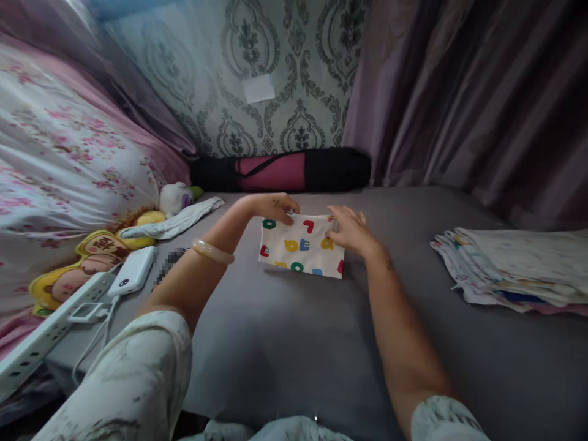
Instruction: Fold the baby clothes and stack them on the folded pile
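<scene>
A white cloth [302, 250] printed with colourful letters is folded into a rectangle above the grey sheet [285, 331]. My left hand [276, 207] grips its upper left edge, fingers curled over the top. At the upper right corner, my right hand [350, 229] holds the cloth between thumb and fingers. The fingertips behind the cloth are partly hidden. A pale bangle [212, 252] circles my left forearm.
To the right lies a stack of folded cloths [514, 266]. A black and pink bag [280, 171] lies along the wall. At the left are a power strip [55, 324], a white power bank [132, 271] with cables, and plush toys [173, 198].
</scene>
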A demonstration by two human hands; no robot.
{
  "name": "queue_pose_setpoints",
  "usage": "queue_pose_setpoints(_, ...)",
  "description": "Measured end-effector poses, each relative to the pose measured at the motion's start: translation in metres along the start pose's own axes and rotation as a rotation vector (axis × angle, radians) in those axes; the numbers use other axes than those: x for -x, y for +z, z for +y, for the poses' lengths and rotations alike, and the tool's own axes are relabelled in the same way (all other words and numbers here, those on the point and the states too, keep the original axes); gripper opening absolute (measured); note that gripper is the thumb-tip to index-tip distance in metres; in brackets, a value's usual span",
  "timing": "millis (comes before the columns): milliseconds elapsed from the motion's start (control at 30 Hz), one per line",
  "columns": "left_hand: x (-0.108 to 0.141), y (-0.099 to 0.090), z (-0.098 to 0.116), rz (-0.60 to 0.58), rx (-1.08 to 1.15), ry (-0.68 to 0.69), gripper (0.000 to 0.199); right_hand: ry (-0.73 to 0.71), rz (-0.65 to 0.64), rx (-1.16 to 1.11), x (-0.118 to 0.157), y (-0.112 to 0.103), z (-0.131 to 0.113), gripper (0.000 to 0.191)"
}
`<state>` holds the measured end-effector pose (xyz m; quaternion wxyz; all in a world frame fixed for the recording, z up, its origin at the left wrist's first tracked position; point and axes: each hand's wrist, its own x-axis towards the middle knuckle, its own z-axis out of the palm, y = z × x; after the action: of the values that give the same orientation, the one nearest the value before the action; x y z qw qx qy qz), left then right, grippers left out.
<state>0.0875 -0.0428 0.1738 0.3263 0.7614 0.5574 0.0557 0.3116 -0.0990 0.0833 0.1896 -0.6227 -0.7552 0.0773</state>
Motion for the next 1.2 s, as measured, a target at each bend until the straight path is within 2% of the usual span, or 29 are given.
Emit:
queue_pose_setpoints(133,0.001,-0.016,-0.013,0.052,0.056,0.005,0.015,-0.041,0.003,-0.079,0.012,-0.032,-0.001,0.056)
queue_pose_setpoints(233,0.000,-0.027,-0.021,0.206,0.107,-0.030,0.016,-0.068,-0.032,-0.253,0.021,-0.047,0.001,0.045)
queue_pose_setpoints(300,0.006,-0.031,-0.019,0.272,0.119,-0.043,0.017,-0.084,-0.102,-0.384,0.025,-0.052,0.002,0.038)
queue_pose_setpoints(367,0.017,-0.034,-0.013,0.199,0.087,-0.015,0.015,-0.104,-0.155,-0.488,0.027,-0.055,0.002,0.032)
queue_pose_setpoints(433,0.027,-0.035,-0.008,0.032,0.028,0.052,0.013,-0.123,-0.139,-0.544,0.027,-0.056,0.001,0.028)
queue_pose_setpoints(500,0.030,-0.035,-0.009,-0.112,-0.014,0.142,0.018,-0.142,-0.068,-0.553,0.025,-0.055,-0.002,0.025)
queue_pose_setpoints(567,0.027,-0.035,-0.015,-0.143,-0.020,0.239,0.023,-0.150,0.041,-0.516,0.021,-0.051,-0.004,0.022)
queue_pose_setpoints(633,0.019,-0.034,-0.025,-0.058,-0.008,0.343,0.025,-0.146,0.207,-0.440,0.015,-0.045,-0.005,0.021)
queue_pose_setpoints(733,0.005,-0.029,-0.040,0.199,-0.035,0.489,0.026,-0.173,0.482,-0.291,0.003,-0.031,-0.005,0.022)
queue_pose_setpoints(767,0.002,-0.025,-0.045,0.297,-0.064,0.533,0.027,-0.192,0.540,-0.246,0.000,-0.026,-0.004,0.024)
queue_pose_setpoints(833,-0.003,-0.014,-0.057,0.462,-0.143,0.612,0.029,-0.223,0.566,-0.170,-0.005,-0.016,-0.001,0.028)
queue_pose_setpoints(900,-0.005,0.002,-0.071,0.544,-0.224,0.661,0.036,-0.233,0.495,-0.106,-0.008,-0.007,0.002,0.031)
queue_pose_setpoints(933,-0.005,0.011,-0.080,0.535,-0.260,0.668,0.041,-0.228,0.428,-0.077,-0.008,-0.004,0.003,0.033)
queue_pose_setpoints(1067,0.000,0.050,-0.113,0.325,-0.307,0.649,0.054,-0.148,0.045,-0.025,-0.005,0.005,0.008,0.034)
queue_pose_setpoints(1133,0.005,0.065,-0.124,0.260,-0.291,0.665,0.057,-0.110,-0.123,-0.046,-0.005,0.008,0.009,0.034)
queue_pose_setpoints(1200,0.009,0.076,-0.130,0.228,-0.275,0.675,0.059,-0.091,-0.239,-0.062,-0.006,0.012,0.010,0.035)
